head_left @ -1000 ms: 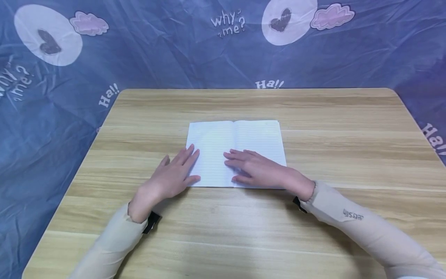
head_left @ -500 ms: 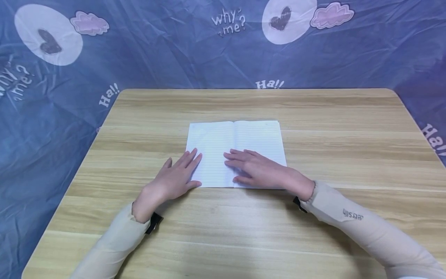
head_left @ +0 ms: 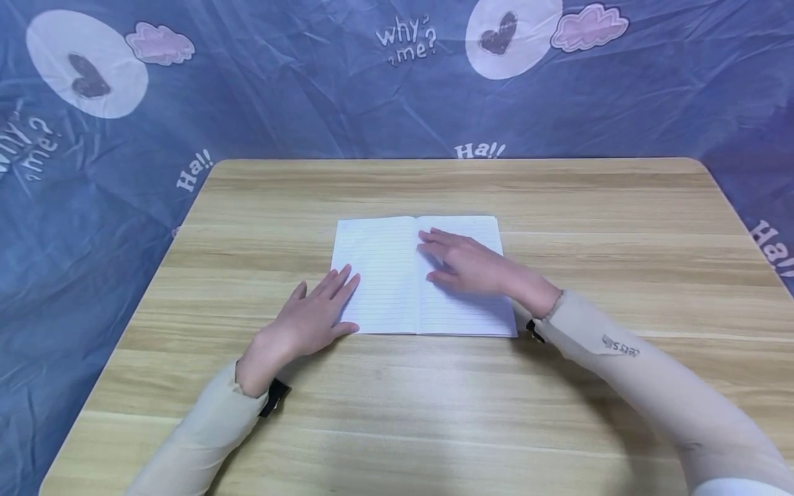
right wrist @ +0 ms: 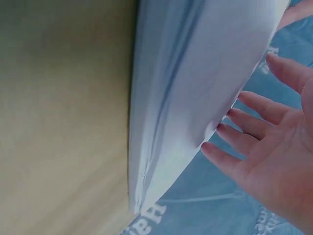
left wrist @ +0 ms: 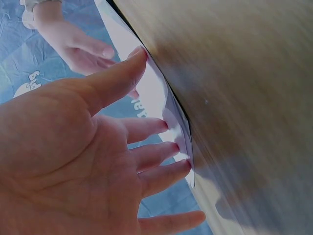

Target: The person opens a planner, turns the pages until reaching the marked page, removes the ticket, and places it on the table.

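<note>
An open notebook (head_left: 386,303) with lined white pages lies flat on the wooden table. On the lower left edge of its left page rests my left hand (head_left: 304,320), fingers spread and straight; in the left wrist view its fingertips (left wrist: 183,165) touch the paper while the little finger lies beyond the edge. My right hand (head_left: 468,262) is over the upper part of the right page, fingers extended toward the centre fold. The right wrist view shows those fingertips (right wrist: 209,146) at the page surface and the stacked page edges (right wrist: 151,122). Neither hand grips anything.
The light wood table (head_left: 397,413) extends around the notebook on all sides. Behind and to the left hangs a blue printed cloth (head_left: 298,83) with clouds and lettering. Dark wrist straps (head_left: 275,398) show under both sleeves.
My right hand has moved up the right page, away from its bottom edge and a little to the right. The left hand first slid slightly down and right, then stayed still.
</note>
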`<move>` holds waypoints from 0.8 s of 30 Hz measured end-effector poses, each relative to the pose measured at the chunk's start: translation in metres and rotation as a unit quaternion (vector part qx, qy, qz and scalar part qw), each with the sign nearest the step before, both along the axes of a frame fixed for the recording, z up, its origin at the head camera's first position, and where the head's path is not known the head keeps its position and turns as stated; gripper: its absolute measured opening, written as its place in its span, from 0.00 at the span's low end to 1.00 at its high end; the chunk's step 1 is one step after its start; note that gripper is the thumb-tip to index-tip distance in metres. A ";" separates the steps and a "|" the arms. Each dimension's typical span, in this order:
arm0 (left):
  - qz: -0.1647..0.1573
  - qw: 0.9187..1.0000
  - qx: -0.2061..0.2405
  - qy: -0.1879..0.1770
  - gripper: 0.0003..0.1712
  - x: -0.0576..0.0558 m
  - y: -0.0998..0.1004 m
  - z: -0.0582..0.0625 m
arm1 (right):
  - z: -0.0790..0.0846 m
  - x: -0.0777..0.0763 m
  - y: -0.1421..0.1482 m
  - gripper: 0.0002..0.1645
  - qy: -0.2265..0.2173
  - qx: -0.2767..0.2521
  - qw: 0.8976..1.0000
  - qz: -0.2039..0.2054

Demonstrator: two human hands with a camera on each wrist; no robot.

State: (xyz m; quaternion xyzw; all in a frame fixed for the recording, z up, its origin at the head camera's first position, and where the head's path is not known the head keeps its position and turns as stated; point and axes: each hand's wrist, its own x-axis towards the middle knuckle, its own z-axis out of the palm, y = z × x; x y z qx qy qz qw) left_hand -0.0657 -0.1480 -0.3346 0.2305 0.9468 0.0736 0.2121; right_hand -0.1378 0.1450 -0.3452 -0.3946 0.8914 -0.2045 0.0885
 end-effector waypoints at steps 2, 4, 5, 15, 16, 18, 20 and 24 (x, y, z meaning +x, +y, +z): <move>-0.001 1.000 0.000 0.001 0.44 0.000 0.000 0.000 | -0.001 -0.009 0.002 0.34 0.001 0.001 1.000 -0.008; -0.001 1.000 0.001 0.003 0.44 0.000 0.000 -0.001 | -0.002 -0.018 0.004 0.34 0.002 0.000 1.000 -0.016; -0.001 1.000 0.001 0.003 0.44 0.000 0.000 -0.001 | -0.003 -0.023 0.005 0.34 0.001 -0.001 1.000 -0.020; 0.002 1.000 0.004 0.004 0.44 0.000 0.001 -0.002 | -0.005 -0.059 0.007 0.35 -0.036 -0.007 0.997 -0.074; 0.003 1.000 0.005 0.004 0.44 0.000 0.001 -0.002 | -0.005 -0.061 0.007 0.35 -0.039 -0.005 0.996 -0.077; 0.004 1.000 0.004 0.004 0.44 0.000 0.001 -0.002 | -0.006 -0.064 0.007 0.35 -0.045 -0.001 0.996 -0.081; 0.005 1.000 0.003 0.003 0.44 0.000 0.002 -0.002 | -0.006 -0.067 0.006 0.35 -0.050 0.001 0.995 -0.084; 0.006 1.000 0.001 0.001 0.45 -0.001 0.003 -0.002 | -0.006 -0.068 0.007 0.34 -0.057 -0.006 0.994 -0.090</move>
